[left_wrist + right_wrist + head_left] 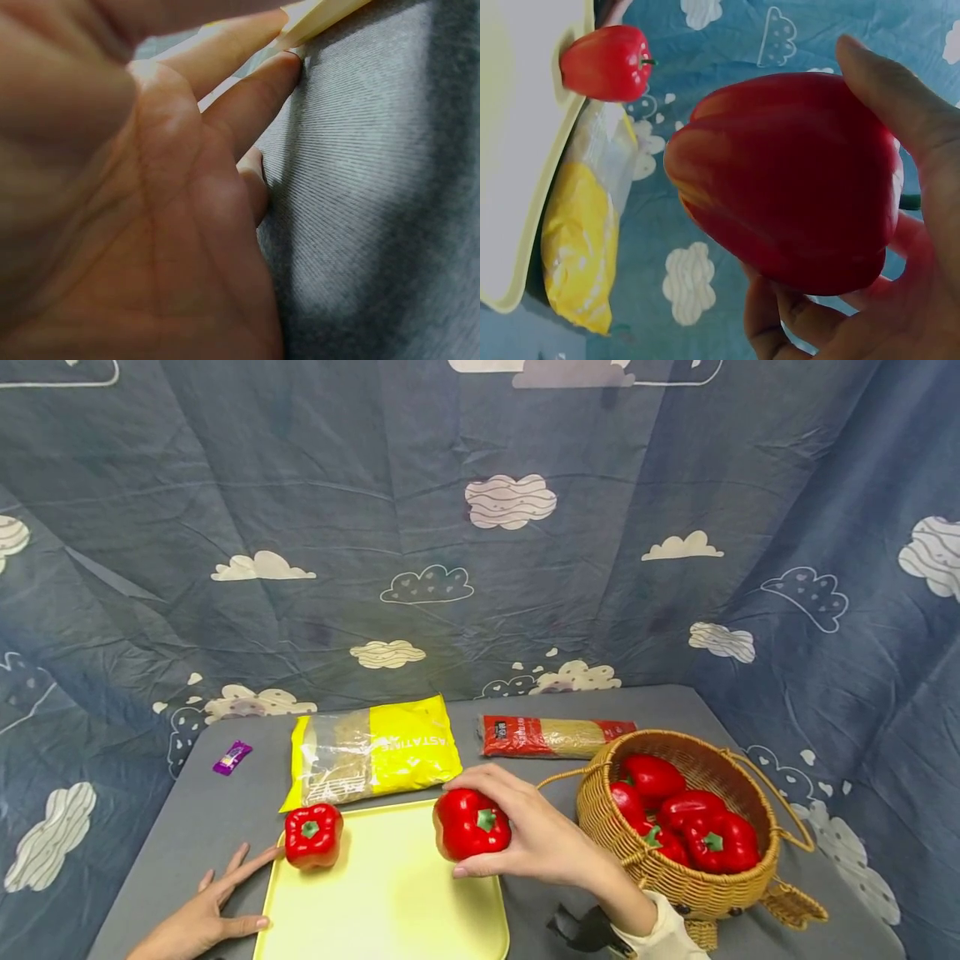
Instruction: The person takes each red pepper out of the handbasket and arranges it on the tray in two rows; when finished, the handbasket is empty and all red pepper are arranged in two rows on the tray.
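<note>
My right hand [536, 831] grips a red bell pepper [468, 827] above the right side of the pale yellow tray [390, 893]. In the right wrist view, thumb and fingers wrap this pepper [787, 180] from opposite sides, its green stem toward the palm. Another red bell pepper [312, 837] stands stem-up at the tray's far left corner. My left hand [198, 914] rests at the tray's left edge, fingers extended and spread; the left wrist view shows its fingertips right at the tray's rim [322, 19]. Several more red peppers [720, 843] lie inside the wicker basket [611, 814] on the right.
Behind the tray lies a yellow pasta bag [412, 747]. A red packet of noodles [555, 737] lies to its right, near the basket. A small purple wrapped candy [232, 757] is at the far left. A cloud-patterned curtain [337, 510] closes off the grey table's back.
</note>
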The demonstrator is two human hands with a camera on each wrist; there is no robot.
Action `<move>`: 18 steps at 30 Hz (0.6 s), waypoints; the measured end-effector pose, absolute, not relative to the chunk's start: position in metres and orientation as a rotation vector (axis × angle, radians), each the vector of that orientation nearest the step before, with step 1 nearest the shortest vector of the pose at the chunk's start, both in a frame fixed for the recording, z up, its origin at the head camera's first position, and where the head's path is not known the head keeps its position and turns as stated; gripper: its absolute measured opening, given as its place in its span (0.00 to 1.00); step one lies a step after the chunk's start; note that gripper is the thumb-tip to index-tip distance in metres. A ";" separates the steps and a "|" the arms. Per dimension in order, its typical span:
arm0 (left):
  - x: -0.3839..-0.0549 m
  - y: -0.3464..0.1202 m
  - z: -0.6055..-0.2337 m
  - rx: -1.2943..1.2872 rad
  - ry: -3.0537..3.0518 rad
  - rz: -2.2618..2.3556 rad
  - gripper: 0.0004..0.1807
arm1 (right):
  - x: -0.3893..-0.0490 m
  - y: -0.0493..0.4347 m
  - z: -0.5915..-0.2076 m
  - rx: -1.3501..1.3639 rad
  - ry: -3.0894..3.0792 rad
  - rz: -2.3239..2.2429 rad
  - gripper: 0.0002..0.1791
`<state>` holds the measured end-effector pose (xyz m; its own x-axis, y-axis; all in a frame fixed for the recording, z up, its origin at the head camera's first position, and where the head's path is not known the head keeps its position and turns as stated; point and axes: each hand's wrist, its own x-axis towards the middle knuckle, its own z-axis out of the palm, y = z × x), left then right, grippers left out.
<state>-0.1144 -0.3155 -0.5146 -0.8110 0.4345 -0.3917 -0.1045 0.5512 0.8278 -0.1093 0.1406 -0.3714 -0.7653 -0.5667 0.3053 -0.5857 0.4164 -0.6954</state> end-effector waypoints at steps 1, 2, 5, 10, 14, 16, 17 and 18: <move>-0.114 -0.316 -0.515 0.262 2.215 1.238 0.49 | -0.110 0.138 -0.373 1.075 -2.618 1.303 0.39; -0.114 -0.316 -0.515 0.264 2.215 1.240 0.49 | -0.111 0.136 -0.375 1.077 -2.616 1.305 0.39; -0.114 -0.315 -0.515 0.268 2.212 1.242 0.49 | -0.112 0.127 -0.378 1.070 -2.625 1.319 0.40; -0.113 -0.315 -0.516 0.260 2.190 1.270 0.49 | -0.110 0.113 -0.382 1.040 -2.642 1.351 0.40; -0.113 -0.316 -0.517 0.263 2.196 1.274 0.49 | -0.110 0.105 -0.386 1.041 -2.622 1.381 0.39; -0.114 -0.316 -0.516 0.262 2.210 1.261 0.49 | -0.111 0.102 -0.387 1.030 -2.629 1.403 0.38; -0.114 -0.316 -0.516 0.259 2.216 1.255 0.49 | -0.111 0.100 -0.388 1.018 -2.640 1.415 0.38; -0.114 -0.316 -0.516 0.256 2.221 1.250 0.49 | -0.111 0.099 -0.389 1.006 -2.655 1.423 0.38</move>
<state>-0.1144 -0.3159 -0.5157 -0.8176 0.4271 -0.3861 -0.1083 0.5445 0.8318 -0.1113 0.0988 -0.3886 -0.7989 -0.5447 0.2551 -0.5139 0.3978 -0.7600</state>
